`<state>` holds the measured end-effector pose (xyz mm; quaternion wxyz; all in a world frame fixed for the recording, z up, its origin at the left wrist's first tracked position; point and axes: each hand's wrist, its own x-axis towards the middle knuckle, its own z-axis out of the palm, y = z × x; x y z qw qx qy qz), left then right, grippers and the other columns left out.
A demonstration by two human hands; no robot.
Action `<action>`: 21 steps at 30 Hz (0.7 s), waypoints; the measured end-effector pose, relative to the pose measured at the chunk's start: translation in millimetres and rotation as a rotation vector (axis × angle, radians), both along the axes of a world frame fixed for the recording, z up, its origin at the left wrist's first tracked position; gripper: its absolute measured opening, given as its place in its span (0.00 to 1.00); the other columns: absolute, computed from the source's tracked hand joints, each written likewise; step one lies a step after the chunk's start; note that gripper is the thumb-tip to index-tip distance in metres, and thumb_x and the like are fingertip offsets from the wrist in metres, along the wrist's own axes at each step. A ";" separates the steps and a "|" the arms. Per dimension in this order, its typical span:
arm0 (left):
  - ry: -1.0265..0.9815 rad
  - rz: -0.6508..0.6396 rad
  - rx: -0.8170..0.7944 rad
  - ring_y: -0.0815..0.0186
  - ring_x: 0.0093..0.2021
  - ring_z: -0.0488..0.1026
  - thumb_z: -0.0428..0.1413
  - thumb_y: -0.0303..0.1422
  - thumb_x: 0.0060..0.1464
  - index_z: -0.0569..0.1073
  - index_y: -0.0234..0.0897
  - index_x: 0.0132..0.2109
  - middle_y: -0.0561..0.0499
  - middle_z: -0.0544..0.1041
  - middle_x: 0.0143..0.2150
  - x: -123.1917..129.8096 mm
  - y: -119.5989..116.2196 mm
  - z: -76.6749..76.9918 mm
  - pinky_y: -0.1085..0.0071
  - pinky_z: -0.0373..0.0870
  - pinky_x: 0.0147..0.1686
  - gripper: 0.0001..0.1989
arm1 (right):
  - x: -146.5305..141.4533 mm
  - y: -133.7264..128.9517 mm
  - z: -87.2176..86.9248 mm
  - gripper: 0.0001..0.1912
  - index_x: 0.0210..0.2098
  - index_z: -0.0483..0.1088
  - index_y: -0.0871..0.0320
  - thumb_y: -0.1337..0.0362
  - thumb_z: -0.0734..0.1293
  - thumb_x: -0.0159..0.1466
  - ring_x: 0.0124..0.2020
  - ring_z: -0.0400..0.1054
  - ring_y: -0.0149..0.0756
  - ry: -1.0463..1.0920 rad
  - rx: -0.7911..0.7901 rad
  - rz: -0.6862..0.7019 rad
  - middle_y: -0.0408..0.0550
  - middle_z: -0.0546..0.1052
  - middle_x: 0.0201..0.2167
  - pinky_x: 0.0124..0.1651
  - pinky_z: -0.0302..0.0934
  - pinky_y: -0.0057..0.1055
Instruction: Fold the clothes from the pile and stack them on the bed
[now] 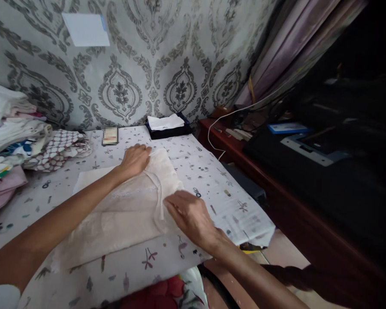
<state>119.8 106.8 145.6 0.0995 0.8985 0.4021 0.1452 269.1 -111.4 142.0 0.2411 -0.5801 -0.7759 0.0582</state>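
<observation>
A pale cream cloth (125, 214) lies spread on the table, which has a white printed cover (225, 201). Folds run across the cloth near its right end. At its far edge my left hand (135, 159) rests on the fabric, fingers bent and close together. My right hand (191, 212) is at the cloth's right edge, with its fingers curled and pressed together on the fabric. The fingertips of my right hand are partly hidden and slightly blurred.
Piled clothes (9, 141) lie at the left. Folded dark cloth (170, 132) with a white piece on top sits at the back, right of a small blurred item (110, 136). A dark red desk (276, 193) with a white cable (209, 133) stands right.
</observation>
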 end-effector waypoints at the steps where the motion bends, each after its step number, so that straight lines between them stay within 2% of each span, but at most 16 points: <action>1: -0.006 -0.087 0.077 0.50 0.54 0.69 0.49 0.31 0.62 0.75 0.36 0.43 0.39 0.77 0.47 8.7 -3.5 1.1 0.56 0.64 0.54 0.10 | 1.0 5.1 -4.5 0.12 0.40 0.76 0.57 0.63 0.61 0.72 0.43 0.74 0.40 -0.033 0.051 -0.030 0.51 0.80 0.40 0.46 0.66 0.35; 2: -0.009 -0.197 0.120 0.51 0.56 0.69 0.46 0.32 0.64 0.74 0.36 0.48 0.38 0.76 0.51 17.7 -6.0 0.2 0.55 0.63 0.57 0.13 | 1.8 9.4 -10.9 0.11 0.45 0.76 0.59 0.63 0.63 0.71 0.50 0.73 0.45 -0.082 0.090 -0.034 0.56 0.80 0.47 0.51 0.66 0.40; 4: 0.023 -0.406 0.070 0.54 0.63 0.65 0.42 0.34 0.68 0.72 0.36 0.56 0.39 0.73 0.60 33.9 -6.9 -8.5 0.57 0.58 0.63 0.19 | 3.0 13.8 -27.2 0.20 0.57 0.71 0.61 0.59 0.65 0.69 0.62 0.65 0.51 -0.172 0.101 0.020 0.61 0.73 0.60 0.61 0.61 0.49; 6: 0.113 -0.477 -0.069 0.57 0.72 0.54 0.40 0.39 0.69 0.65 0.37 0.65 0.41 0.64 0.70 44.6 -1.1 -23.4 0.56 0.48 0.68 0.24 | 5.0 12.2 -43.0 0.27 0.64 0.65 0.61 0.54 0.64 0.70 0.69 0.56 0.50 -0.221 0.057 0.072 0.61 0.66 0.67 0.68 0.53 0.53; 9: 0.226 -0.388 -0.201 0.58 0.76 0.38 0.37 0.45 0.69 0.54 0.39 0.72 0.45 0.47 0.77 50.5 16.5 -46.1 0.52 0.35 0.71 0.30 | 9.2 4.0 -55.8 0.29 0.68 0.60 0.57 0.51 0.60 0.72 0.72 0.51 0.48 -0.249 -0.006 0.097 0.58 0.61 0.70 0.71 0.47 0.55; 12: 0.222 -0.346 -0.213 0.59 0.77 0.34 0.34 0.49 0.69 0.49 0.43 0.74 0.47 0.40 0.78 51.3 37.2 -58.4 0.51 0.30 0.71 0.32 | 11.6 -2.5 -56.9 0.30 0.69 0.58 0.56 0.50 0.59 0.72 0.72 0.50 0.47 -0.257 -0.022 0.099 0.56 0.60 0.70 0.72 0.46 0.55; 15: 0.188 -0.295 -0.194 0.57 0.76 0.37 0.37 0.49 0.69 0.52 0.45 0.73 0.46 0.44 0.78 50.5 55.3 -59.8 0.48 0.31 0.70 0.31 | 11.2 -7.5 -55.6 0.29 0.70 0.57 0.56 0.52 0.59 0.73 0.73 0.50 0.48 -0.254 -0.024 0.087 0.56 0.60 0.71 0.72 0.45 0.55; 19: 0.042 -0.072 -0.095 0.50 0.71 0.53 0.40 0.43 0.68 0.62 0.33 0.67 0.35 0.61 0.71 40.2 72.9 -49.3 0.50 0.42 0.68 0.28 | 15.9 -22.4 -56.4 0.28 0.70 0.57 0.57 0.58 0.59 0.73 0.72 0.50 0.47 -0.211 0.000 0.101 0.57 0.59 0.71 0.71 0.47 0.54; 21: 0.010 -0.006 -0.071 0.48 0.67 0.59 0.39 0.41 0.68 0.66 0.29 0.62 0.32 0.67 0.65 31.9 79.3 -40.4 0.51 0.49 0.65 0.26 | 22.9 -32.3 -57.9 0.27 0.69 0.57 0.55 0.59 0.58 0.73 0.71 0.52 0.46 -0.124 0.035 0.053 0.56 0.60 0.71 0.70 0.51 0.51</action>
